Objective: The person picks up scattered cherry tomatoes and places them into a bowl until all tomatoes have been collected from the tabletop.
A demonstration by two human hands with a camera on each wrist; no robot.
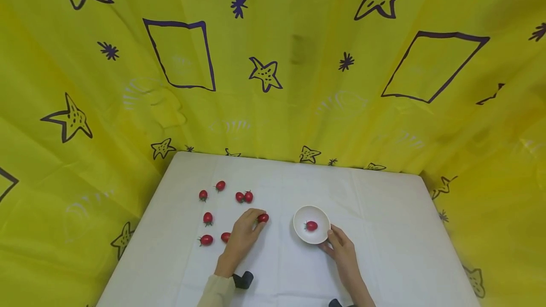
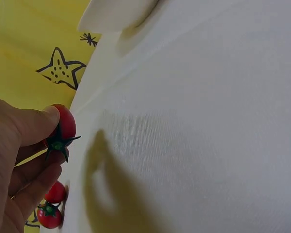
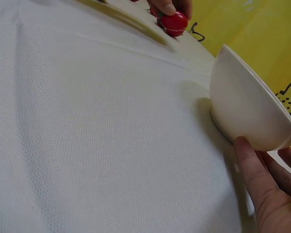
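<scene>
Between thumb and fingers, my left hand (image 1: 244, 234) pinches a cherry tomato (image 2: 66, 122) with a green star-shaped stem. In the left wrist view the tomato is held off the white cloth, its shadow falling beside it. My right hand (image 1: 342, 248) grips the near right side of a small white bowl (image 3: 247, 107), with fingers against its outer wall and rim. One cherry tomato (image 1: 312, 226) lies inside that bowl in the head view. The held tomato is left of the bowl and apart from it.
Several more cherry tomatoes lie on the left of the white-covered table (image 1: 315, 184), including a touching pair (image 1: 244, 197) and one (image 1: 225, 237) partly behind my left wrist. A yellow curtain (image 1: 290, 108) with dark star drawings surrounds the table's back and sides.
</scene>
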